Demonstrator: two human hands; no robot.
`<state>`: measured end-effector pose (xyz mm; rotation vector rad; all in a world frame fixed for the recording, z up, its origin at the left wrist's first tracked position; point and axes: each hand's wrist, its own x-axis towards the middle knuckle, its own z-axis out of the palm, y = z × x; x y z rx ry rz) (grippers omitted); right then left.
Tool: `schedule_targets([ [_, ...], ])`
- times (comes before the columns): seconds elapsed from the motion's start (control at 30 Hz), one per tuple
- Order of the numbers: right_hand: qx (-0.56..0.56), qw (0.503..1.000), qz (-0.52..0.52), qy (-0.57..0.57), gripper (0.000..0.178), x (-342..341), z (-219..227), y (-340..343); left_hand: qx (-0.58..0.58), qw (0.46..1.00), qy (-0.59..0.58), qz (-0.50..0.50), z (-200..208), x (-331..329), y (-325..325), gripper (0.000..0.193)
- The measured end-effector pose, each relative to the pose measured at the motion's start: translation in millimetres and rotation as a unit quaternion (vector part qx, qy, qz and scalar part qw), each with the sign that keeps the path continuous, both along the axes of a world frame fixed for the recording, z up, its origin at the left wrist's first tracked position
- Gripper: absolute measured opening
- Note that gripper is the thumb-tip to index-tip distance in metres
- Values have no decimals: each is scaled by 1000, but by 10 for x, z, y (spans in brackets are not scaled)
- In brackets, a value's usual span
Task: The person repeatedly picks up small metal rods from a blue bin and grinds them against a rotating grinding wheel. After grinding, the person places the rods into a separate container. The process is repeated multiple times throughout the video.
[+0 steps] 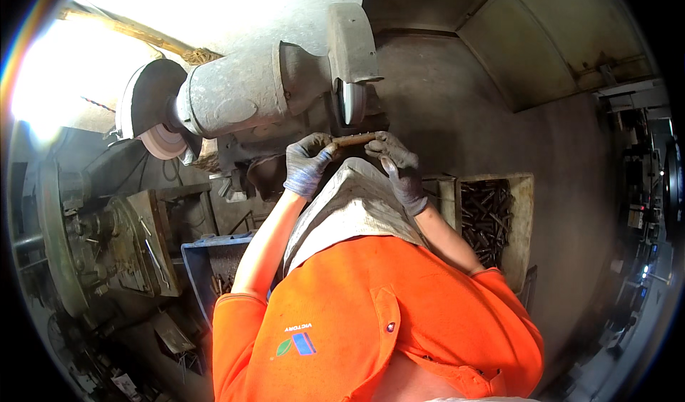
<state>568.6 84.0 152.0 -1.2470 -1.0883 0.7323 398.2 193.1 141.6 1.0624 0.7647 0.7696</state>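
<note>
A short brownish metal rod (354,140) lies crosswise between my two gloved hands, just below the right-hand wheel (353,103) of a bench grinder (232,96). My left hand (308,165), in a grey and blue glove, is closed around the rod's left end. Fingers of my right hand (401,168) pinch its other end, with the thumb underneath. Whether the rod touches the wheel cannot be made out. A pale apron (353,213) covers my lap right behind the hands.
To my right stands an open box (524,238) filled with many dark metal rods (485,213). A blue-edged bin (191,259) at my left holds a few pieces. The grinder's second wheel (164,143) hangs at the upper left. Machinery (135,241) stands farther left.
</note>
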Motion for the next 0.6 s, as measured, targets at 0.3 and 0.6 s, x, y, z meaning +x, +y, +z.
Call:
schedule_targets([
  [0.3, 22, 999, -40, -5, 16, 62, -267, 116, -68, 997, 4, 34, -173, 121, 37, 11],
  [0.6, -53, 992, -15, 115, 26, 365, -499, 160, -179, 973, -81, 119, -564, 572, 12, 10],
])
